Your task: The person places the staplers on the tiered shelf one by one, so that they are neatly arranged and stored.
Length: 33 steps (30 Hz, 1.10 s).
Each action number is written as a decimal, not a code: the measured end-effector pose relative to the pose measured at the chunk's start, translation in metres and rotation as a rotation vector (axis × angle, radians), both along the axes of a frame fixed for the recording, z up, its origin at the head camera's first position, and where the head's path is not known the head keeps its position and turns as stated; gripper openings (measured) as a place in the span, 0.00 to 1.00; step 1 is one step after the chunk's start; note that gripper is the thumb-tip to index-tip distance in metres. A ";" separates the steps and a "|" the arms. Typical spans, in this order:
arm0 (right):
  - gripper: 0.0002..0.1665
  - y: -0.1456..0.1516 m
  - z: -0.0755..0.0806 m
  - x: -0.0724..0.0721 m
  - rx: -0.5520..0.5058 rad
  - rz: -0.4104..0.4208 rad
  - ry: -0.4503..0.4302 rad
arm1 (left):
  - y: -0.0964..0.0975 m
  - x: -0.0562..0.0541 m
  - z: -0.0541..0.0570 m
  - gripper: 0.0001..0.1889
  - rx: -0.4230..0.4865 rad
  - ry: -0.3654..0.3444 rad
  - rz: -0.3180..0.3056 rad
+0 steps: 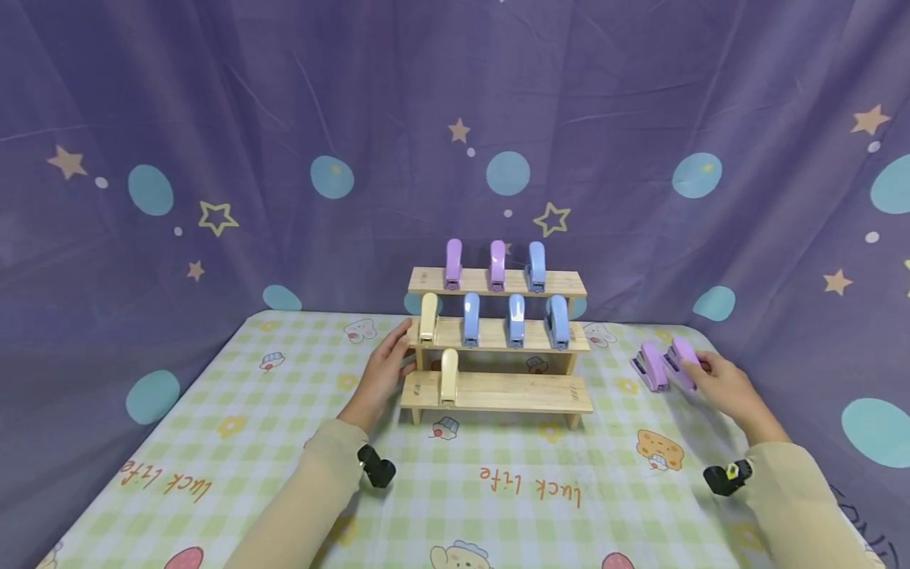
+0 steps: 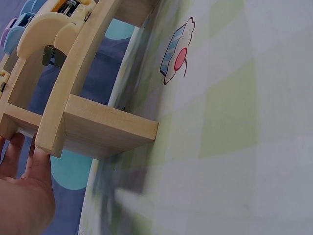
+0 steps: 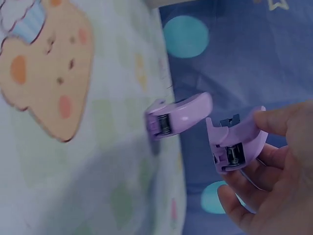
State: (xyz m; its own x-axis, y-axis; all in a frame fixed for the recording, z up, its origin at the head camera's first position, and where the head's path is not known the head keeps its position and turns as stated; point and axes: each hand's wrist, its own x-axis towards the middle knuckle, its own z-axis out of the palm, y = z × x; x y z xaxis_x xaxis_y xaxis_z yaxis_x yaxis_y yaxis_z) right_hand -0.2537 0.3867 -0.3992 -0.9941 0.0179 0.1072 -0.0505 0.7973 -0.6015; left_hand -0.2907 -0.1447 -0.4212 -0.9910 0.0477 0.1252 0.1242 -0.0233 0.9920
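Note:
My right hand (image 1: 728, 391) pinches a purple stapler (image 3: 252, 139) between thumb and fingers at the right of the table. Just left of it a second purple stapler (image 1: 648, 365) stands on the cloth. At the centre stands a three-step wooden rack (image 1: 526, 389). My left hand (image 1: 378, 378) touches the rack's left side, fingertips against the board ends in the left wrist view. On the bottom step, at its left end, stands a cream stapler (image 1: 449, 378). The middle step bears another cream stapler (image 1: 428, 318) and three blue staplers (image 1: 516, 320).
Two purple staplers (image 1: 453, 262) and one blue stapler (image 1: 536, 266) stand on the rack's top step. A green checked cloth (image 1: 270, 442) with printed figures covers the table. A purple curtain (image 1: 412, 95) with stars hangs right behind the table and along its sides.

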 end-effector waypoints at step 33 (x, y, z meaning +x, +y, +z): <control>0.23 -0.089 0.037 0.027 -0.085 0.245 -0.001 | 0.001 -0.001 0.002 0.26 -0.007 -0.014 0.002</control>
